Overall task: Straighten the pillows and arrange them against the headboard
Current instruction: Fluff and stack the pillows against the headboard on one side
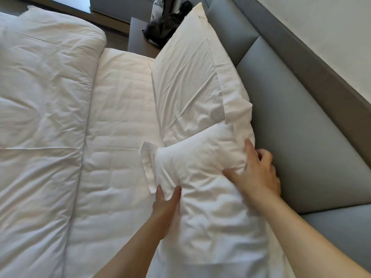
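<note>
The right hand [259, 173], at about 4 o'clock from the middle of the view, grips the near pillow [208, 197] at its edge beside the headboard [297, 125]. Its thumb presses into the pillow's top while the fingers curl over the edge, so the hand is clamped on a fold of white cloth. The left hand [165, 205], at about 6 o'clock, pinches the opposite side of the same pillow; thumb and forefinger show spread in a narrow V with cloth bunched between them, and the other fingers are hidden under the pillow.

The near pillow lies on the mattress [120, 121] from the centre down to 5 o'clock, its long side close along the grey padded headboard, its cover creased and its flap sticking out at the far left corner. The far pillow [190, 77] sits at 12 to 1 o'clock, leaning against the headboard, and its near end touches and slightly overlaps the near pillow.

A rumpled white duvet [40, 117] is pushed back at 9 o'clock, leaving a strip of quilted mattress bare. At 12 o'clock a bedside table [138, 43] holds a dark bag [162, 29] and a clear bottle [157, 7].
</note>
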